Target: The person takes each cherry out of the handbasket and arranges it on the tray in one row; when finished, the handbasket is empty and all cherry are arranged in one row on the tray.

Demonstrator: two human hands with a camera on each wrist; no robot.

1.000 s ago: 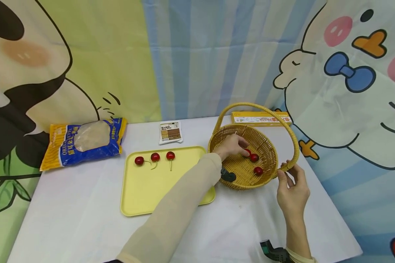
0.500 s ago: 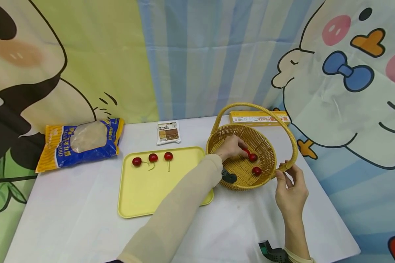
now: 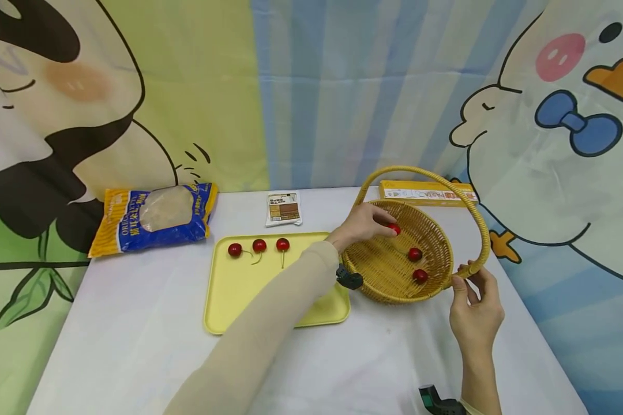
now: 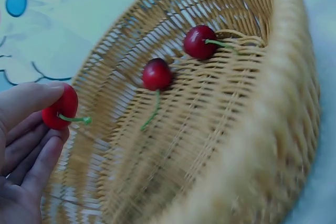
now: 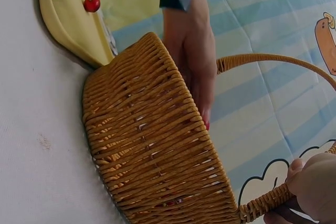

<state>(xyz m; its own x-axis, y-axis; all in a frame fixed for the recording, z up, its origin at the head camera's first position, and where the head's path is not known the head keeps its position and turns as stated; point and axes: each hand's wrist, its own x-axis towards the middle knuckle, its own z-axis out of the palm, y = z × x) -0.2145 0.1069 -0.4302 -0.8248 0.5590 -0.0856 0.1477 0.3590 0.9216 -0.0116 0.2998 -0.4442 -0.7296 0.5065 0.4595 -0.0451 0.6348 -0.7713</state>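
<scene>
My left hand (image 3: 364, 223) pinches a red cherry (image 3: 394, 229) between thumb and fingers, over the far left part of the wicker basket (image 3: 381, 279). In the left wrist view the pinched cherry (image 4: 68, 100) has a short green stem. Two more cherries, one (image 3: 415, 254) a little behind the other (image 3: 420, 276), lie inside the basket. My right hand (image 3: 476, 317) grips the base of the basket's arched handle (image 3: 485, 242) at the near right rim. On the yellow tray (image 3: 233, 300) lie three cherries (image 3: 259, 246) in a row, stems on.
Left of the basket, the tray lies close beside it. A blue and yellow bag (image 3: 156, 220) stands at the back left. A small packet (image 3: 284, 208) lies behind the tray, and a yellow pasta box (image 3: 428, 193) behind the basket. A printed cloth hangs at the back.
My left hand has lifted a cherry off the basket's bottom and drawn it up and left toward the rim. The right hand keeps its grip on the handle. The head view has shifted slightly.
</scene>
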